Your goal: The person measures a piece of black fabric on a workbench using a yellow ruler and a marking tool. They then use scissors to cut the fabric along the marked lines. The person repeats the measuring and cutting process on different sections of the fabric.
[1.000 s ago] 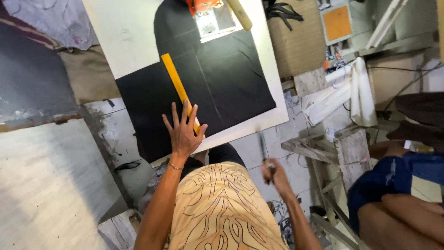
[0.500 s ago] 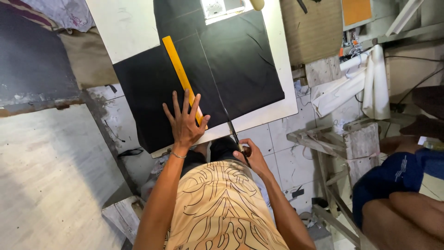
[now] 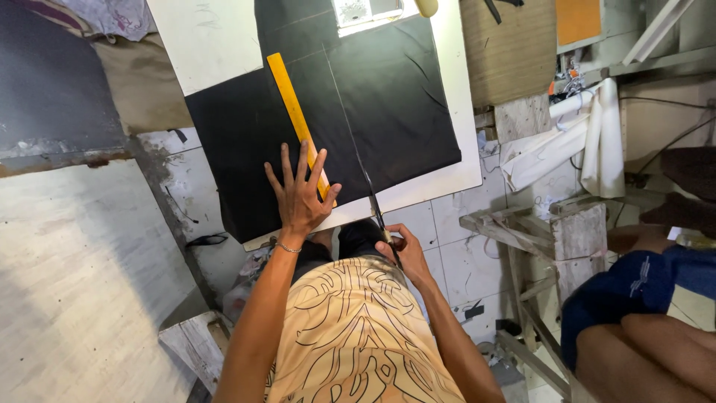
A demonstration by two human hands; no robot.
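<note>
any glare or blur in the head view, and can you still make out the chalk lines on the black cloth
Head view: sharp around the left hand and yellow ruler; faint pale lines readable on the black cloth; white board bright but not blown out; wide-angle bending at the edges; scissors in the right hand thin but clear.

Ruler (image 3: 297,119) on cloth (image 3: 373,97) on board (image 3: 216,45); scissors (image 3: 375,205) right of ruler.
</note>
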